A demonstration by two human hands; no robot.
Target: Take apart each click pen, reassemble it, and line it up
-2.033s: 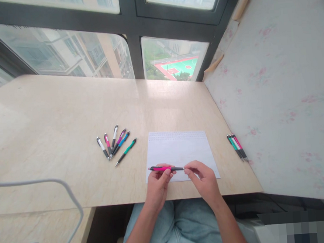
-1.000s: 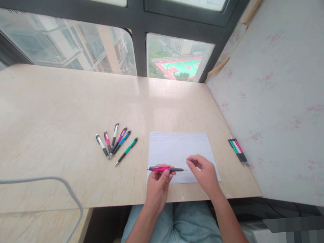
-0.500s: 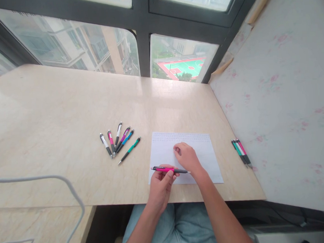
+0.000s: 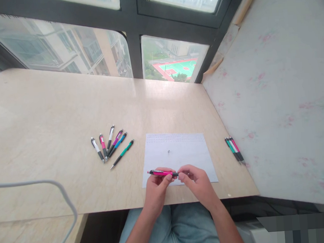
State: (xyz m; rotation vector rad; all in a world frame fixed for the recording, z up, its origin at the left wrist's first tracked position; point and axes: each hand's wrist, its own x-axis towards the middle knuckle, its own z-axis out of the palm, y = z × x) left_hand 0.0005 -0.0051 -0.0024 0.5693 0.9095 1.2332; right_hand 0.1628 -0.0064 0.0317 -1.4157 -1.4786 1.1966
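Note:
A pink and black pen (image 4: pixel 161 173) lies level across my left hand (image 4: pixel 157 186), held between thumb and fingers near its middle. My right hand (image 4: pixel 196 180) pinches the pen's black grip end, and its fingers cover the tip. Both hands are over the lower part of a white sheet of paper (image 4: pixel 186 155), which has lines of writing along its top. On the paper, above the hands, is a tiny dark piece (image 4: pixel 169 151), too small to name.
Several pens (image 4: pixel 115 141) in white, pink, purple and blue lie fanned out left of the paper, with a green pen (image 4: pixel 122 154) beside them. More pens (image 4: pixel 234 149) lie together by the wall at right. A grey cable (image 4: pixel 61 187) loops over the table's left side.
My right hand has come down from the paper's middle to the pen's tip end and grips it. The tiny dark piece now shows on the paper. The whole view has shifted slightly.

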